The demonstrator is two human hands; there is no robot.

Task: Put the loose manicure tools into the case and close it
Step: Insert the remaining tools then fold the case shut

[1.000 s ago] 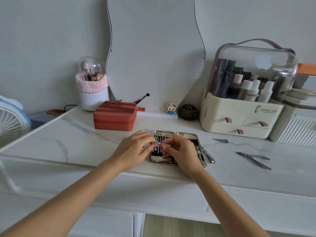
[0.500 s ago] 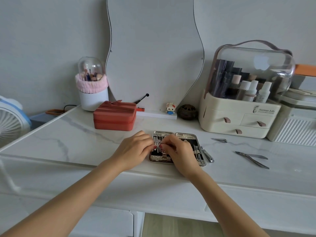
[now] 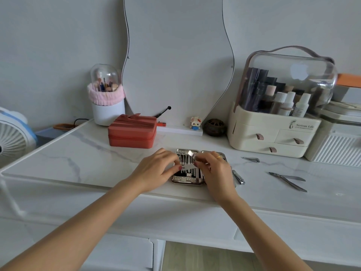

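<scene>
Pinching a flat tool (image 3: pixel 189 166) between both hands, my left hand (image 3: pixel 156 171) and right hand (image 3: pixel 216 171) hold it over the open case (image 3: pixel 187 179). I should slide it straight into its slot. Clippers (image 3: pixel 238 177) lie close right; the table (image 3: pixel 97 159) has room left.

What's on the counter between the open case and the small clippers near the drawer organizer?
In the head view, a larger nail clipper lies beside the case; beyond it, bare marble up to the small clippers.
</scene>
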